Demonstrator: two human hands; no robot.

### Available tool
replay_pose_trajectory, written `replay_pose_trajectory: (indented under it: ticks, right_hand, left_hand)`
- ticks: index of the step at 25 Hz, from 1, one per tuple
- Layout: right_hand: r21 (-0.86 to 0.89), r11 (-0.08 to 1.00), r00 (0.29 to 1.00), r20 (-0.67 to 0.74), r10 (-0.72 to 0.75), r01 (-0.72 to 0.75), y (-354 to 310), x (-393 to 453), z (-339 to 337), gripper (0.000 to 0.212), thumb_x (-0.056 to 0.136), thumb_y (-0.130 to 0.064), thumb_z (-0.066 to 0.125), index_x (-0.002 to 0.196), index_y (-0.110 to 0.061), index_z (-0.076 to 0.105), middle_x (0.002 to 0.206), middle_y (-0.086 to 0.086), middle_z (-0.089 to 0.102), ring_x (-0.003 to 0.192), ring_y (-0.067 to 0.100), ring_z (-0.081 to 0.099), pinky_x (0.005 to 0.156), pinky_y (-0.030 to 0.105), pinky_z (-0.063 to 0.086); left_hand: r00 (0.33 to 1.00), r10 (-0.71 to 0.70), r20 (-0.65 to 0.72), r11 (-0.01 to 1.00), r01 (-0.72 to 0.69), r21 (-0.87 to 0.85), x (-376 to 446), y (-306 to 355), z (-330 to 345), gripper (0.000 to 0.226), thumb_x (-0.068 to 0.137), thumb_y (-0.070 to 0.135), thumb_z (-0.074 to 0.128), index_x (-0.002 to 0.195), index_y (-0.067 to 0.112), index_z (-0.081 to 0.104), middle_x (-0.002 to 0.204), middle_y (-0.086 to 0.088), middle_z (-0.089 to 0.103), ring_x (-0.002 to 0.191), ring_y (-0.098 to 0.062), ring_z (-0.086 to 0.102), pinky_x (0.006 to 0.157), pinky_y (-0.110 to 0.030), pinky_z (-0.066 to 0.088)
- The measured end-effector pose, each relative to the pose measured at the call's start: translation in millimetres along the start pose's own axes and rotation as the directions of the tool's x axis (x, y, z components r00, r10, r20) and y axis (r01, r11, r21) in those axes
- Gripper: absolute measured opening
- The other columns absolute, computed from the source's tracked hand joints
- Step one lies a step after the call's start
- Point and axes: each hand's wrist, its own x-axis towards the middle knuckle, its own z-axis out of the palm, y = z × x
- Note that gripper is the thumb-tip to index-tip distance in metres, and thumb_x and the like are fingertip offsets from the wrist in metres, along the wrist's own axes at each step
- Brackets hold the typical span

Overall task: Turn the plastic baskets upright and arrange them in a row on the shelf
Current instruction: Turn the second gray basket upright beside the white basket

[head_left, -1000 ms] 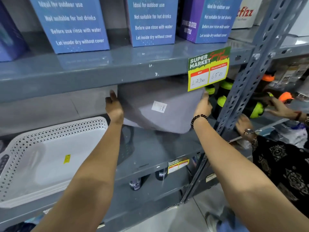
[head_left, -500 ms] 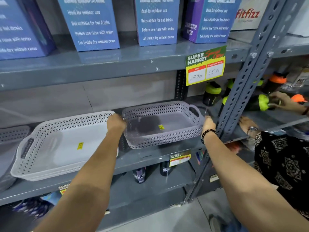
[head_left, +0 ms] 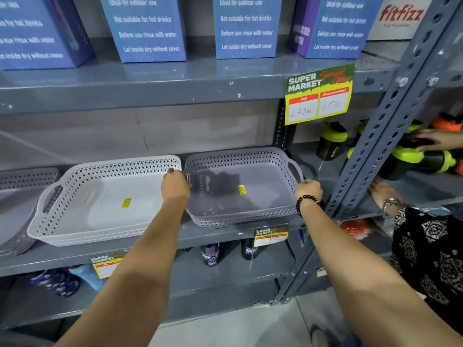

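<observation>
A grey perforated plastic basket (head_left: 250, 211) stands upright on the middle shelf (head_left: 225, 234), open side up, a yellow sticker inside. My left hand (head_left: 175, 186) grips its left handle and my right hand (head_left: 308, 191), with a black bead bracelet, grips its right handle. Just left of it a white basket (head_left: 82, 221) stands upright, almost touching. A third grey basket (head_left: 17, 211) sits at the far left, partly cut off by the frame.
Blue boxes (head_left: 246, 26) line the shelf above, where a yellow price tag (head_left: 318, 96) hangs down. A perforated steel post (head_left: 375, 146) stands right of the grey basket. Another person's hands (head_left: 383, 194) handle green-lidded bottles (head_left: 332, 141) beyond it. Bottles stand on the shelf below.
The grey basket went from bottom-out and tilted to upright on the shelf, next to the white one. Both hands stayed on its ends.
</observation>
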Motion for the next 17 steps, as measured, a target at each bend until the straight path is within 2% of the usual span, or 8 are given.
replay_pose_trajectory:
  ticks: [2, 4, 7, 9, 11, 12, 14, 17]
  right_hand:
    - [-0.089, 0.987, 0.987, -0.069, -0.143, 0.137, -9.1, -9.4, 10.4, 0.031, 0.095, -0.007, 0.040, 0.118, 0.002, 0.059, 0.119, 0.030, 0.061, 0.110, 0.043, 0.058, 0.087, 0.045, 0.050]
    - [-0.158, 0.948, 0.958, -0.038, -0.285, 0.276, -20.9, -24.3, 25.1, 0.035, 0.094, -0.007, 0.040, 0.126, -0.003, 0.054, 0.121, 0.028, 0.059, 0.110, 0.042, 0.058, 0.082, 0.044, 0.051]
    - [-0.165, 0.902, 0.916, 0.106, -0.387, 0.400, -39.7, -45.1, 55.7, 0.038, 0.096, -0.007, 0.038, 0.132, -0.005, 0.051, 0.121, 0.027, 0.060, 0.104, 0.041, 0.059, 0.065, 0.036, 0.043]
    - [-0.148, 0.878, 0.883, 0.198, -0.425, 0.455, -49.8, -61.2, 77.4, 0.037, 0.096, -0.007, 0.038, 0.131, -0.004, 0.051, 0.121, 0.026, 0.060, 0.099, 0.040, 0.060, 0.064, 0.031, 0.037]
    - [-0.110, 0.859, 0.843, 0.293, -0.452, 0.499, -59.8, -81.8, 101.0, 0.036, 0.096, -0.007, 0.038, 0.129, -0.003, 0.052, 0.119, 0.027, 0.061, 0.093, 0.037, 0.059, 0.065, 0.030, 0.038]
    - [-0.094, 0.856, 0.825, 0.338, -0.453, 0.508, -65.1, -92.5, 112.1, 0.036, 0.096, -0.008, 0.038, 0.129, -0.003, 0.052, 0.119, 0.027, 0.062, 0.095, 0.037, 0.059, 0.068, 0.033, 0.042]
    - [-0.073, 0.855, 0.795, 0.417, -0.441, 0.513, -73.9, -111.6, 132.8, 0.036, 0.097, -0.011, 0.040, 0.129, -0.002, 0.052, 0.124, 0.025, 0.060, 0.107, 0.038, 0.059, 0.083, 0.036, 0.048]
    - [-0.051, 0.872, 0.758, 0.520, -0.393, 0.487, -84.9, -137.4, 160.8, 0.039, 0.098, -0.018, 0.041, 0.133, -0.003, 0.049, 0.140, 0.018, 0.050, 0.127, 0.034, 0.048, 0.105, 0.036, 0.038]
  left_hand:
    - [1.000, -0.001, -0.025, 0.998, 0.000, -0.067, -2.7, -7.6, -6.4, 0.029, 0.091, 0.021, 0.059, 0.095, -0.007, 0.067, 0.104, -0.025, 0.068, 0.098, -0.040, 0.063, 0.083, -0.041, 0.051]
    - [0.997, -0.005, -0.076, 0.995, -0.003, -0.104, -3.1, -21.1, -13.0, 0.036, 0.095, 0.027, 0.052, 0.095, -0.006, 0.066, 0.104, -0.026, 0.067, 0.099, -0.040, 0.061, 0.082, -0.040, 0.049]
    - [0.989, -0.065, -0.131, 0.989, 0.046, -0.142, 0.9, -51.6, -26.6, 0.040, 0.097, 0.030, 0.045, 0.109, -0.005, 0.063, 0.114, -0.026, 0.065, 0.108, -0.040, 0.059, 0.088, -0.040, 0.048]
    - [0.983, -0.113, -0.142, 0.986, 0.093, -0.141, 5.6, -76.3, -38.8, 0.042, 0.098, 0.030, 0.042, 0.114, -0.004, 0.061, 0.116, -0.026, 0.064, 0.109, -0.040, 0.059, 0.087, -0.041, 0.048]
    - [0.974, -0.167, -0.155, 0.980, 0.146, -0.137, 11.4, -108.5, -55.1, 0.044, 0.099, 0.031, 0.041, 0.124, -0.003, 0.056, 0.123, -0.025, 0.061, 0.113, -0.039, 0.058, 0.089, -0.043, 0.049]
    - [0.968, -0.198, -0.157, 0.974, 0.176, -0.141, 14.9, -125.1, -63.5, 0.046, 0.099, 0.031, 0.040, 0.128, -0.002, 0.053, 0.127, -0.025, 0.058, 0.116, -0.039, 0.057, 0.092, -0.044, 0.048]
    - [0.953, -0.255, -0.161, 0.963, 0.235, -0.133, 22.8, -157.7, -80.5, 0.048, 0.099, 0.032, 0.040, 0.131, -0.003, 0.049, 0.131, -0.026, 0.055, 0.118, -0.041, 0.054, 0.095, -0.046, 0.046]
    - [0.939, -0.285, -0.194, 0.958, 0.280, -0.057, 37.0, -203.4, -105.6, 0.048, 0.098, 0.034, 0.039, 0.127, -0.004, 0.049, 0.129, -0.027, 0.054, 0.120, -0.043, 0.051, 0.098, -0.049, 0.044]
